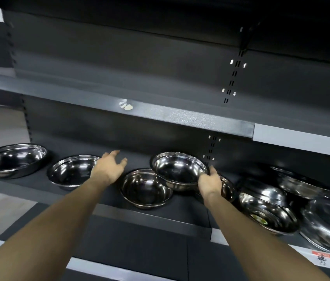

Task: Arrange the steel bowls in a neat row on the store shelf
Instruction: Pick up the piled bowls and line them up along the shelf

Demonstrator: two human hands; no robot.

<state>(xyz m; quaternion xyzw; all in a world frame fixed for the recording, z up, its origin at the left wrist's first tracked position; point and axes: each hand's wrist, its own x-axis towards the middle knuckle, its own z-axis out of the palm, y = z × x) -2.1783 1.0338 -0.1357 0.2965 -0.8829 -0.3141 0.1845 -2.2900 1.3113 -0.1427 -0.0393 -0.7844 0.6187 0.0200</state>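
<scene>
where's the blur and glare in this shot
Head view: white glare spots on the left bowls; the heaped bowls at far right smear with blur; the top shelf is lost in shadow; wide-angle distortion tilts the shelf edge; the right hand and held bowl stay fairly sharp.

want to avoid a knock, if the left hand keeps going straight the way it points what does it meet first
Probably nothing before the shelf's back panel: the left hand points into the bare gap between two bowls, though depth is unclear.

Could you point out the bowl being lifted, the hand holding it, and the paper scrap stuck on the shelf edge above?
lifted bowl (177,169): head view, on its shiny inside.
right hand (209,182): head view, on its back.
paper scrap (126,105): head view, on its middle.
</scene>
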